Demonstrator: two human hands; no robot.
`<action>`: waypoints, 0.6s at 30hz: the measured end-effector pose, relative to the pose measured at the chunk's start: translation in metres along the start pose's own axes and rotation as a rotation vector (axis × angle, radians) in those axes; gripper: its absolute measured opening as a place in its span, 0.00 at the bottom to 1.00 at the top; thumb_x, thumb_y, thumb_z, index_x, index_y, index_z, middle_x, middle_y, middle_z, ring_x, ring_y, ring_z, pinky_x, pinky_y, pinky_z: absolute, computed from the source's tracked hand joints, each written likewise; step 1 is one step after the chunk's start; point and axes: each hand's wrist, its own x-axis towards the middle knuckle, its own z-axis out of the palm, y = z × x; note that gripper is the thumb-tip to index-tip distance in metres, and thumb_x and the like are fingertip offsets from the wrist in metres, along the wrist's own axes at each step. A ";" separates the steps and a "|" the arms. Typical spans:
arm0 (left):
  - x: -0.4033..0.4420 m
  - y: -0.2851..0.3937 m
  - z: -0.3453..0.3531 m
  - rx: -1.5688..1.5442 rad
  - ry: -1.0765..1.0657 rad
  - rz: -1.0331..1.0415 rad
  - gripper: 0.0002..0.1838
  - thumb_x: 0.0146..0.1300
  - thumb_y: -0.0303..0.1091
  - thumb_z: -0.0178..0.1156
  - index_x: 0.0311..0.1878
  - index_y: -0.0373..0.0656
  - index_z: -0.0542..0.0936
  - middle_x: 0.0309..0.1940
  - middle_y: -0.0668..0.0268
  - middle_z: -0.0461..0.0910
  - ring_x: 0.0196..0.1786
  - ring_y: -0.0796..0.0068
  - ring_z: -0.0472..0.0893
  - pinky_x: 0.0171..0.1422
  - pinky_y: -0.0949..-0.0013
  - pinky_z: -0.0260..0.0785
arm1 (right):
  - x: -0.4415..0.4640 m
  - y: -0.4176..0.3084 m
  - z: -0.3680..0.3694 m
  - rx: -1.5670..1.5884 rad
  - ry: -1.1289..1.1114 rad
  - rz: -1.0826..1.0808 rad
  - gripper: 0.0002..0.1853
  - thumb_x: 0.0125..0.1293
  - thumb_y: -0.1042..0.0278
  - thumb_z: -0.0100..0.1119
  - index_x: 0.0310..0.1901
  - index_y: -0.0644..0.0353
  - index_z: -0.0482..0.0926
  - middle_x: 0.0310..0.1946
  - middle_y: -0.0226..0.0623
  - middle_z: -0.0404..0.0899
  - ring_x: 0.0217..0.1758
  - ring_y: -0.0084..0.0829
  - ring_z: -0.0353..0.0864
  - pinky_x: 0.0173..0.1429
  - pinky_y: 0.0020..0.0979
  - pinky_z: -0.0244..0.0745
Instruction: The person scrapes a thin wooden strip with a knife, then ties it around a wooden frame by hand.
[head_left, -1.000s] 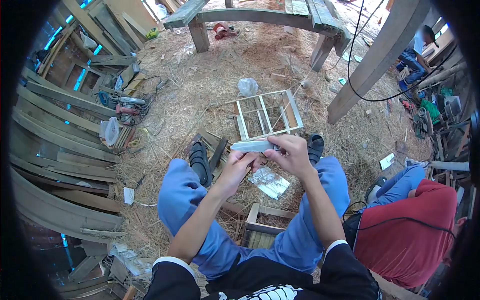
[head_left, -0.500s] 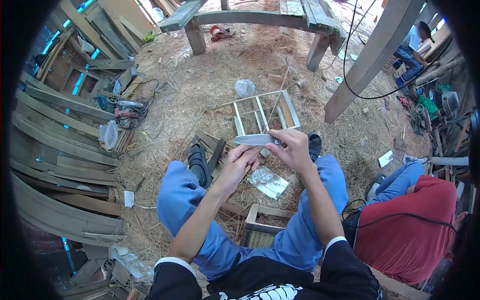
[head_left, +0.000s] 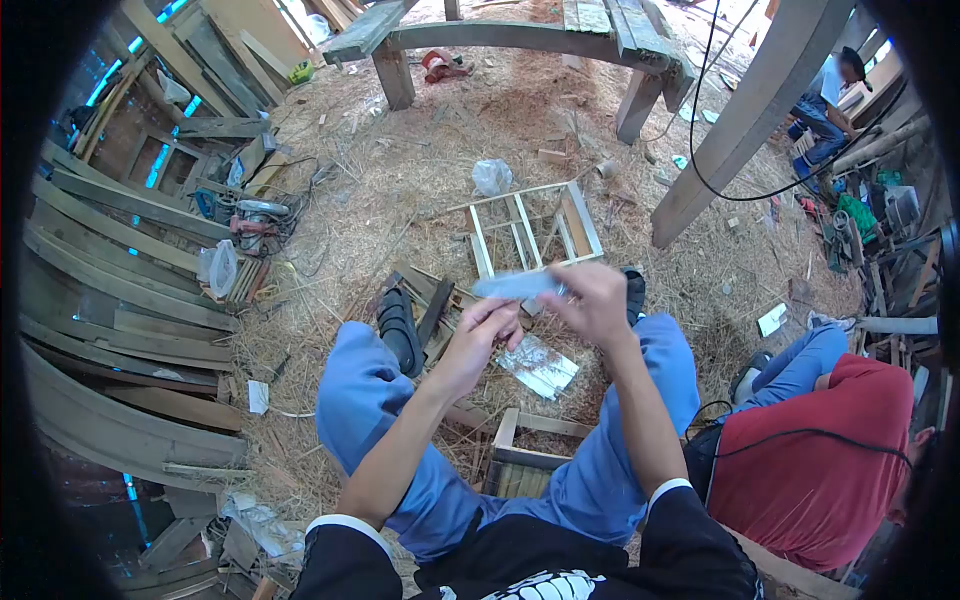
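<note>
My right hand (head_left: 592,300) is closed on the handle end of a grey, flat-bladed knife (head_left: 515,286), which is blurred and points left. My left hand (head_left: 480,338) is closed just below the blade, fingers curled; what it holds, if anything, is too small to make out. Beyond my hands a light wooden frame (head_left: 518,225) lies on the floor. Between my legs are a flat white sheet (head_left: 540,367) with shavings on it and a wooden box-like piece (head_left: 528,457).
A person in a red shirt (head_left: 815,460) sits close on my right; another person (head_left: 826,105) is at the far right. A wooden bench (head_left: 520,38) stands ahead, a slanted post (head_left: 750,120) right of it. Power tools (head_left: 258,220) and stacked planks (head_left: 120,300) are at left.
The blade and my right hand have shifted slightly to the right and are now blurred. My left hand stays nearly in place below the blade.
</note>
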 end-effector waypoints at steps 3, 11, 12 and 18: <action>-0.004 0.003 0.003 0.017 0.000 -0.021 0.23 0.75 0.29 0.51 0.71 0.36 0.70 0.26 0.75 0.64 0.30 0.82 0.66 0.38 0.75 0.63 | 0.003 0.019 -0.006 -0.048 0.085 0.210 0.19 0.58 0.54 0.74 0.43 0.60 0.87 0.30 0.39 0.86 0.30 0.37 0.85 0.35 0.36 0.76; 0.002 -0.010 0.002 -0.063 0.084 -0.015 0.10 0.74 0.29 0.50 0.56 0.41 0.72 0.27 0.73 0.65 0.29 0.85 0.63 0.34 0.76 0.57 | 0.001 0.000 0.002 -0.030 -0.009 0.016 0.18 0.56 0.54 0.75 0.41 0.58 0.86 0.27 0.35 0.84 0.28 0.35 0.83 0.35 0.34 0.75; 0.004 -0.010 -0.001 -0.087 0.043 -0.024 0.14 0.74 0.29 0.49 0.60 0.44 0.69 0.27 0.75 0.63 0.28 0.85 0.60 0.33 0.77 0.54 | 0.002 0.004 0.001 -0.047 -0.005 0.037 0.18 0.56 0.54 0.75 0.41 0.58 0.86 0.27 0.35 0.84 0.28 0.35 0.83 0.35 0.34 0.75; 0.002 0.006 0.016 0.097 0.137 -0.021 0.19 0.77 0.29 0.50 0.68 0.43 0.72 0.27 0.79 0.61 0.26 0.89 0.57 0.29 0.80 0.50 | 0.003 -0.007 0.005 0.044 -0.031 -0.011 0.19 0.56 0.54 0.75 0.42 0.59 0.85 0.29 0.35 0.86 0.32 0.35 0.86 0.37 0.34 0.77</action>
